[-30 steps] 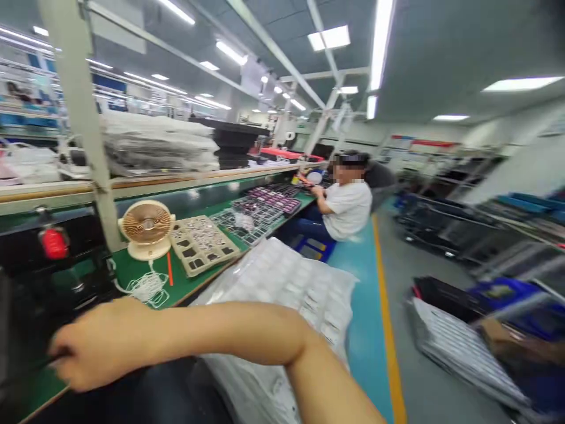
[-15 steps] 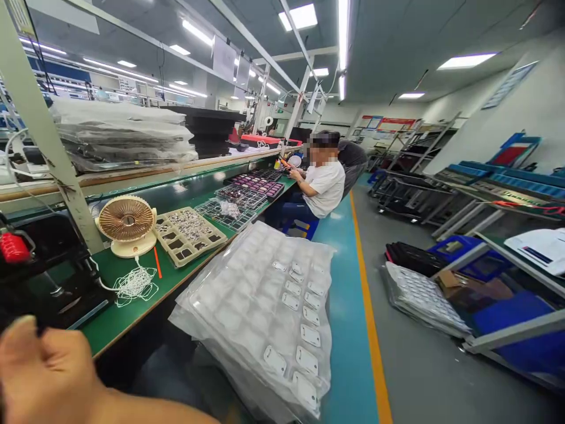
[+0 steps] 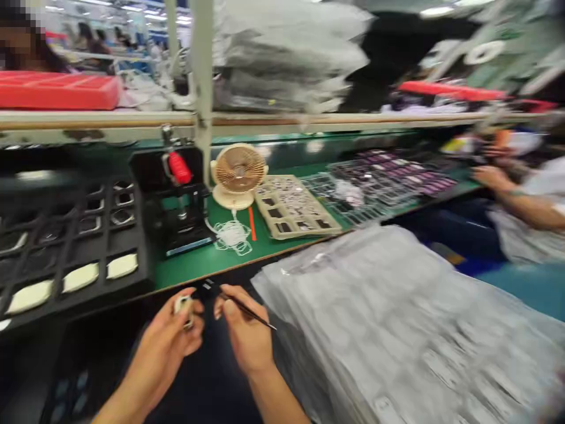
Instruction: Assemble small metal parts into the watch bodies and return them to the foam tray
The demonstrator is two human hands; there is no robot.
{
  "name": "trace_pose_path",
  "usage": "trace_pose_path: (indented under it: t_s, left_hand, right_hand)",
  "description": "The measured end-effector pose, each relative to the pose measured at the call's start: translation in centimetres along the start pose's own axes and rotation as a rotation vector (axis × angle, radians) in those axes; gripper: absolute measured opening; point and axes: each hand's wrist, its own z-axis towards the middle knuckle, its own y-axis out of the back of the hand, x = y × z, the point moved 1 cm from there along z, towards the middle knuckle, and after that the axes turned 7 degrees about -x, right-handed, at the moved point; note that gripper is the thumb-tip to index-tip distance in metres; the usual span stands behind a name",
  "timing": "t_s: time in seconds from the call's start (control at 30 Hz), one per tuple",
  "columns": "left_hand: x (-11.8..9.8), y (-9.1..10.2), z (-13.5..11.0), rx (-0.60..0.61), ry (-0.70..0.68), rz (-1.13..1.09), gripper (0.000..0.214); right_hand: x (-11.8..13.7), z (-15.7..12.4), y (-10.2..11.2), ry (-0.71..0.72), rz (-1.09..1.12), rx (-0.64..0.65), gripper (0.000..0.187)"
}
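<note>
Above my lap, in front of the bench edge, my left hand point(image 3: 170, 333) is closed around a small cream-white casing point(image 3: 183, 307) with dark patches. Just to its right, my right hand point(image 3: 247, 330) grips a slim dark pointed tool point(image 3: 251, 312), held like a pen. One thin end points down to the right past the fingers. Its other end, toward the casing, is blurred, with a small pale bit there. The hands are close but apart. Left of them, a black tray point(image 3: 128, 280) carries pale oval casings point(image 3: 80, 277) and dark frames.
A black hand press with a red handle point(image 3: 179, 168), a small fan point(image 3: 239, 171), a coiled white cord point(image 3: 233, 237) and a beige parts tray point(image 3: 304, 234) stand on the green bench. Plastic-wrapped trays point(image 3: 375, 306) rise at right; a co-worker's arm point(image 3: 525, 203) is beyond.
My view has swung left and down onto the bench. Both hands now show with the casing and tool; earlier only one blurred hand was visible at lower left.
</note>
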Motion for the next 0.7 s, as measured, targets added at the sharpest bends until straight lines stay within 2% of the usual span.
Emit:
trace_pose_path:
  t_s: [0.17,0.3,0.37,0.5,0.7]
  left_hand:
    - [1.0,0.9,0.5,0.020,-0.059,-0.002,0.031]
    - [1.2,1.9,1.0,-0.034,-0.155,0.173,0.052]
    - [1.2,2.3,0.8,-0.037,-0.195,0.280,0.055]
    - [1.2,2.3,0.4,-0.043,-0.247,0.424,0.046]
    - [1.5,2.2,0.5,-0.026,-0.245,0.461,0.041]
  right_hand:
    - [-0.4,0.2,0.9,0.249,-0.317,0.091,0.026]
    - [-1.0,-0.4,0.8,0.360,-0.422,0.214,0.037]
    - [-1.5,-0.4,0.5,0.390,-0.415,0.258,0.041]
    - [-2.1,-0.3,0.2,0.402,-0.394,0.321,0.046]
    - [-2.0,-0.6,0.5,0.398,-0.408,0.336,0.049]
